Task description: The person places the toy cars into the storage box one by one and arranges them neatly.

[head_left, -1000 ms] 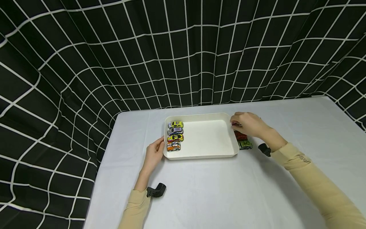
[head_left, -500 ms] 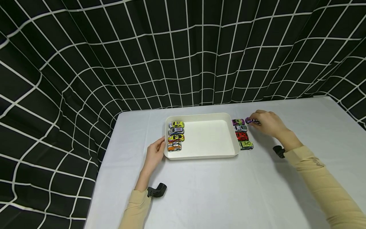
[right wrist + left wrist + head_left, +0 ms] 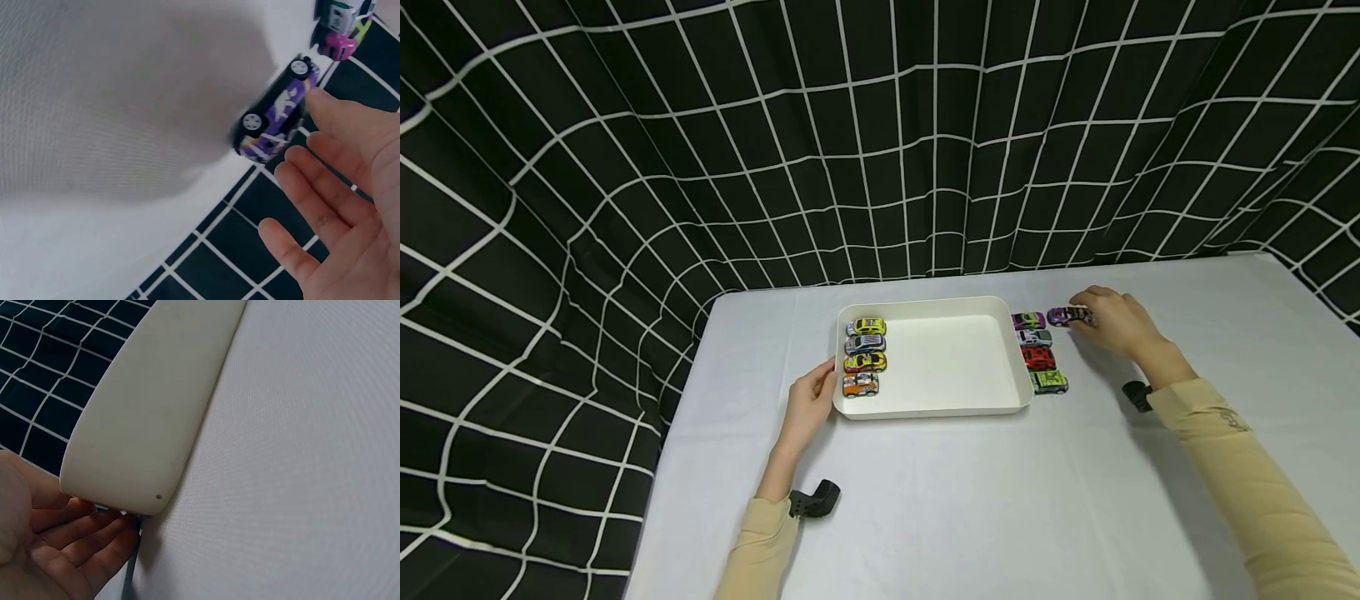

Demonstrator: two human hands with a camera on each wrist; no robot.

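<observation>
A white tray [image 3: 940, 358] lies on the table, with several toy cars [image 3: 865, 362] in a column along its inner left side. My left hand [image 3: 808, 404] rests against the tray's left end; in the left wrist view its fingers [image 3: 103, 550] lie extended beside the end wall. My right hand [image 3: 1116, 321] is at the right end of a purple toy car [image 3: 1070, 316] on the cloth. In the right wrist view the thumb [image 3: 337, 119] reaches the car's end, while the other fingers are loosely bent beside it.
Just right of the tray stands another column of toy cars: a purple-and-green one [image 3: 1028, 321], a white one [image 3: 1034, 337], a red one [image 3: 1039, 358] and a green one [image 3: 1049, 382]. A black gridded curtain [image 3: 925, 167] hangs behind the white-covered table [image 3: 940, 500].
My right hand has moved right from the tray's right edge, uncovering the column of cars there. The purple car shows beyond it, and the hand has drawn back slightly from it. My left hand stays put.
</observation>
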